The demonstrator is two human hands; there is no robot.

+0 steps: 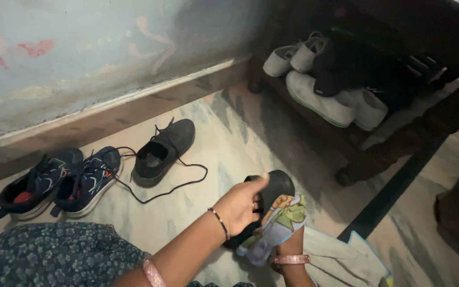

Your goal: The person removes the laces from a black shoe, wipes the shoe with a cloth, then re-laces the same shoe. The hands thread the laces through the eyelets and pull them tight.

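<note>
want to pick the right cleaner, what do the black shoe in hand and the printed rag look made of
Black shoe: looks like matte leather or synthetic, smooth with a faint sheen; hard to tell which. Printed cloth: soft woven fabric, probably cotton, since it folds and drapes limply over the shoe.

Your single head camera looks steeply down and forward from above your lap, so your left hand (243, 204) and right hand (288, 247) sit close at the lower middle of the frame. It faces the painted wall (81, 58) where it meets the marble floor (213, 143), with the dark wooden shoe rack (367, 154) farther off at upper right. With only this one view, no second camera overlaps it.
</note>
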